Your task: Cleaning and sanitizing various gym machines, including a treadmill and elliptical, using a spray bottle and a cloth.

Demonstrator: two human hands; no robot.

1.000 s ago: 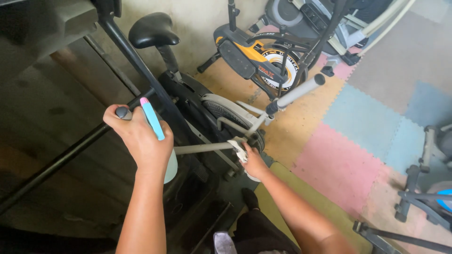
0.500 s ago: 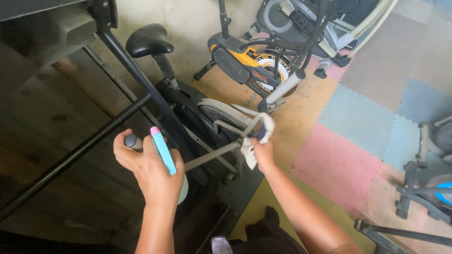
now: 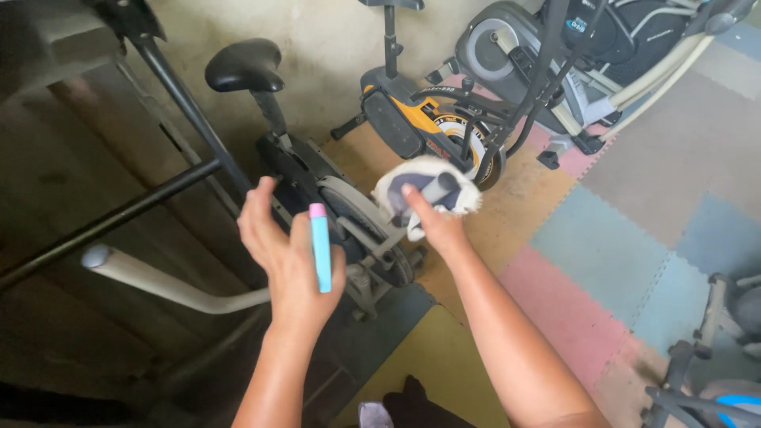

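My left hand [image 3: 289, 265] is raised palm-up, its thumb pinning a slim light-blue tube with a pink cap [image 3: 319, 250] against the palm while the fingers spread. My right hand [image 3: 434, 226] grips a white cloth [image 3: 420, 184] wrapped around the grey end of a handlebar [image 3: 441, 189] on a black exercise bike [image 3: 317, 186]. The bike's other handlebar [image 3: 158, 281], white with a rounded tip, juts out to the lower left, and neither hand touches it.
The bike's black saddle [image 3: 242, 65] stands behind my left hand. An orange and black exercise bike [image 3: 428, 127] and a grey elliptical machine [image 3: 571, 55] stand against the wall. Coloured foam floor tiles [image 3: 618, 230] lie to the right, with more equipment [image 3: 713, 357] at the lower right.
My left hand has come off the white handlebar tip and moved right, still holding the tube. My right hand slid the cloth up to the end of the other handlebar.
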